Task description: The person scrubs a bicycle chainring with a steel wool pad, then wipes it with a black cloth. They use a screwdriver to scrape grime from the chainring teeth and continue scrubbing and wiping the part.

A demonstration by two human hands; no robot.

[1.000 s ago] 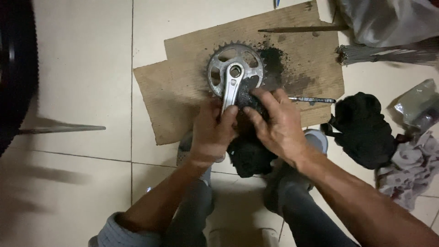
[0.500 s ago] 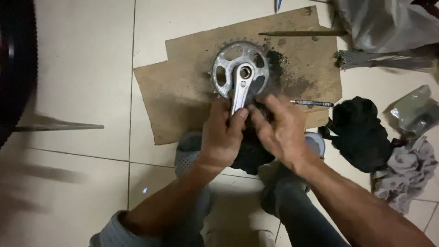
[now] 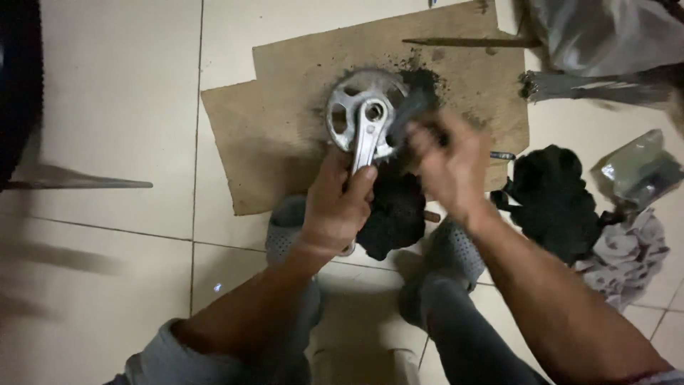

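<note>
A: Where is the crankset [image 3: 365, 117] right now?

B: I see it lying on the brown cardboard [image 3: 285, 128] spread over the tiled floor [image 3: 114, 85], chainring flat, its silver crank arm [image 3: 367, 139] pointing back toward me. My left hand [image 3: 338, 207] is clenched round the near end of that arm, thumb on top.

A: And your right?

B: My right hand [image 3: 452, 160] is blurred, just beside the chainring's right edge. It is closed on a dark, stubby brush-like tool [image 3: 406, 117] whose tip sits against the teeth. There is a patch of black grime [image 3: 427, 78] on the cardboard there.

A: How would it handle?

B: I judge it rigid metal, fairly heavy for its size, and greasy, so slippery. The teeth look sharp enough to bite fingers. The arm is the safest place to grip, which is where my left hand has it; the ring's spokes would be the 2nd choice.

A: Anything else close?

B: A black rag [image 3: 392, 210] lies touching the crank's near end, between my 2 grey perforated shoes [image 3: 285, 232]. Another black cloth [image 3: 552, 199] and a grey rag [image 3: 630, 257] lie to the right.
</note>
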